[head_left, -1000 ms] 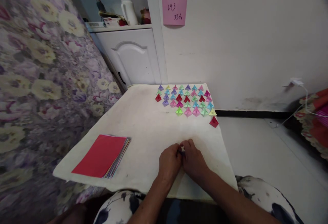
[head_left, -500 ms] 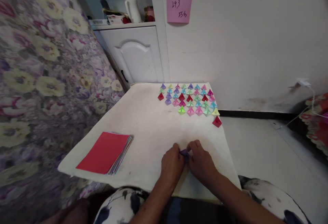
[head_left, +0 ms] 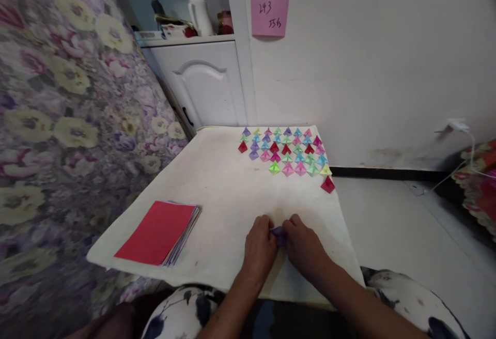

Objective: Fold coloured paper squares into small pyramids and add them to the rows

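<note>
Between my two hands is a small piece of folded purple paper (head_left: 279, 232), low over the near part of the table. My left hand (head_left: 260, 243) grips its left side, fingers closed. On the right side my right hand (head_left: 303, 241) pinches it, fingertips bent down. Much of the paper is hidden behind the fingers. Farther back stand rows of small folded paper pieces (head_left: 285, 156) in red, pink, purple, green, blue and yellow. A single red folded piece (head_left: 327, 185) lies closest to me at the right edge of these.
A stack of coloured paper sheets, red on top (head_left: 158, 233), lies at the table's left. The pale table (head_left: 217, 179) meets a wall bearing a pink note (head_left: 269, 8). A floral curtain (head_left: 73, 122) hangs at left; a white cabinet (head_left: 201, 80) stands behind.
My right hand's fingers have curled closer over the purple paper, and my left fingers have shifted slightly on it. Everything else on the table stays in place.
</note>
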`<state>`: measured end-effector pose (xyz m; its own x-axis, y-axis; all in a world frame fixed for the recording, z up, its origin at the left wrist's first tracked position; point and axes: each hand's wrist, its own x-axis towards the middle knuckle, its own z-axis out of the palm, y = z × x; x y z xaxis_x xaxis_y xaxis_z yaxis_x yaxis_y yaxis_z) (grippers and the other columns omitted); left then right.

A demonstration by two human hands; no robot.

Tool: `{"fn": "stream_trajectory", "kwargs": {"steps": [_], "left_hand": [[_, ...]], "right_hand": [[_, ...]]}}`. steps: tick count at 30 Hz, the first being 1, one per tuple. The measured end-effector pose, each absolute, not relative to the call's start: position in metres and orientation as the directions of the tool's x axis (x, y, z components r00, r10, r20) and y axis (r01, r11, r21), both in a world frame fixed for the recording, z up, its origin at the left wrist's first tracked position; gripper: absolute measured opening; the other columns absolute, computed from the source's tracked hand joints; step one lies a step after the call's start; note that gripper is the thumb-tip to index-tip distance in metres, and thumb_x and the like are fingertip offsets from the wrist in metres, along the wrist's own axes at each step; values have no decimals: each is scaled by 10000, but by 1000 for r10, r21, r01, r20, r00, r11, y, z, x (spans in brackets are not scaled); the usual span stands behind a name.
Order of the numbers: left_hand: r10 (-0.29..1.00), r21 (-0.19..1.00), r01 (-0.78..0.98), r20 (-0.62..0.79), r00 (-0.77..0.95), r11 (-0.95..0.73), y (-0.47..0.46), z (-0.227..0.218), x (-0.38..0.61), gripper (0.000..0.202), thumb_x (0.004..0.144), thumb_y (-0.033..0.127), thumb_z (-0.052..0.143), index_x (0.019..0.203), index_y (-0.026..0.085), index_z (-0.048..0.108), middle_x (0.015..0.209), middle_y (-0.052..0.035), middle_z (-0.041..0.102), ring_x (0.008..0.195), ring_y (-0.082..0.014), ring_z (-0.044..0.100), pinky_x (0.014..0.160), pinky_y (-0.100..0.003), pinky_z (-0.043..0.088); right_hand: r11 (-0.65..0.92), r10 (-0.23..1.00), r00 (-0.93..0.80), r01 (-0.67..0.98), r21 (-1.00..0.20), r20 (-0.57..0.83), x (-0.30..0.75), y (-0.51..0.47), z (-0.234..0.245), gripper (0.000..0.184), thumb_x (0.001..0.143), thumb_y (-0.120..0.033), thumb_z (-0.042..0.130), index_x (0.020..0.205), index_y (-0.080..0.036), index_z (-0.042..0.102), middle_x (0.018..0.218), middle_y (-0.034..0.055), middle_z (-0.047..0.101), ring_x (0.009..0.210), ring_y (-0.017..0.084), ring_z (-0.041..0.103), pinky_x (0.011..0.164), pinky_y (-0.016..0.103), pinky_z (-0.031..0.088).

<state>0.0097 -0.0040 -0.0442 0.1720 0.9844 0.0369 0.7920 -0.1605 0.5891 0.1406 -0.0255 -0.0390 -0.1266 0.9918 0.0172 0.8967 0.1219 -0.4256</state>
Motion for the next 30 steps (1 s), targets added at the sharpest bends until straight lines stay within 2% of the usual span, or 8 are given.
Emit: {"fn": "stream_trajectory", "kwargs": {"steps": [4,8,15,23,30], "left_hand": [[984,609,774,60,169,-170,-4,-42,11,236,653,16,389,766,218,434,805,1,474,724,-137,476,650,-237,343],[983,616,771,25,183,-160,-3,-41,12,236,659,6,378,735,215,454,803,4,463,714,-125,487,644,-226,348],[973,528,826,-1,233,-197,-4,-39,9,155,737,82,401,744,206,494,806,-18,493,737,-146,510,666,-249,356],[956,478,851,-69,286,-219,-5,-33,11,231,768,80,379,841,212,554,863,-31,533,802,-153,543,698,-248,374],[955,493,844,-81,285,-210,-6,-30,10,222,779,78,372,776,185,566,857,-45,544,787,-152,550,700,-254,390]], "right_hand": [[163,985,-170,888,-431,22,142,-24,-39,199,796,-106,398,816,-206,570,880,15,491,603,95,491,526,241,247],[171,982,-187,874,-456,10,143,-23,-40,215,816,-138,411,818,-221,609,873,14,492,625,99,505,546,238,272],[158,981,-190,869,-468,-22,142,-22,-38,210,869,-246,413,820,-193,610,882,32,514,657,111,532,578,243,308],[133,986,-163,885,-445,-30,140,-23,-36,184,859,-169,404,862,-178,588,887,42,538,672,125,549,580,249,319],[158,979,-195,905,-395,-55,140,-24,-29,217,847,-171,425,887,-226,632,885,30,535,655,118,557,564,249,317]]}}
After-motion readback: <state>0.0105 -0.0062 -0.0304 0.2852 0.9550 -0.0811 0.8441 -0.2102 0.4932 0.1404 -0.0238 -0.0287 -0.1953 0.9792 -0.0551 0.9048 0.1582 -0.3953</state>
